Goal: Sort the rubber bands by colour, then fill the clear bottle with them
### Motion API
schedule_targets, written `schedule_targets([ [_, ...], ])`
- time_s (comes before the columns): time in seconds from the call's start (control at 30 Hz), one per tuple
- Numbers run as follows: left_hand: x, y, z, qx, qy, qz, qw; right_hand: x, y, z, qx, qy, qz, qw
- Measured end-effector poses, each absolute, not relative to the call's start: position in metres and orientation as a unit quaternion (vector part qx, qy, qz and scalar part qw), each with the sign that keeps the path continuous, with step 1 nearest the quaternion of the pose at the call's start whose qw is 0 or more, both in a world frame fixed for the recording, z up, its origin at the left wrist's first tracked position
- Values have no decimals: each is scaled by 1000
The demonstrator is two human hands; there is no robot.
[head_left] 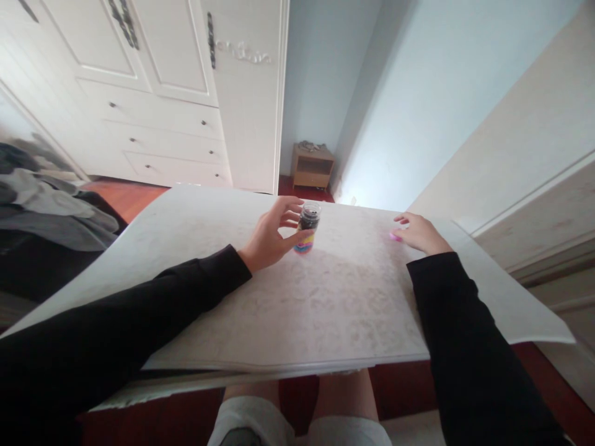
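Observation:
A small clear jar (307, 224) stands on the white table, its mouth uncovered. Dark contents show in its upper part, and bands of yellow, pink and blue colour its lower part. My left hand (274, 233) is curved around the jar from the left, the thumb across its front and the fingers behind. Farther right, my right hand (418, 232) is low over the tabletop with its thumb and fingers at a small pink lid (395, 236). The thumb partly covers this lid.
The white table (260, 322) has a worn, faintly patterned cover. Beyond it are a white wardrobe (176, 136) and a small wooden nightstand (312, 170). Clothes (51, 207) are heaped at the left. A pale wall and panel run along the right.

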State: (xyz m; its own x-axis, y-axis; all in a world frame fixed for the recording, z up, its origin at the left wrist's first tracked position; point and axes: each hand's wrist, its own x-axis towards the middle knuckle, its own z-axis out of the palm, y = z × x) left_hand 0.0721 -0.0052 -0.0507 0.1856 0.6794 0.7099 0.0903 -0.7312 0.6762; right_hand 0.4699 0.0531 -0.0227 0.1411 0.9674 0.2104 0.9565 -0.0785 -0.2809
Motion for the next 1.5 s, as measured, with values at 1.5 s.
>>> schedule_targets([
  [1.5,65,-11,-43,847,328,375,184,338,2,-23,-331,-731,415,428],
])
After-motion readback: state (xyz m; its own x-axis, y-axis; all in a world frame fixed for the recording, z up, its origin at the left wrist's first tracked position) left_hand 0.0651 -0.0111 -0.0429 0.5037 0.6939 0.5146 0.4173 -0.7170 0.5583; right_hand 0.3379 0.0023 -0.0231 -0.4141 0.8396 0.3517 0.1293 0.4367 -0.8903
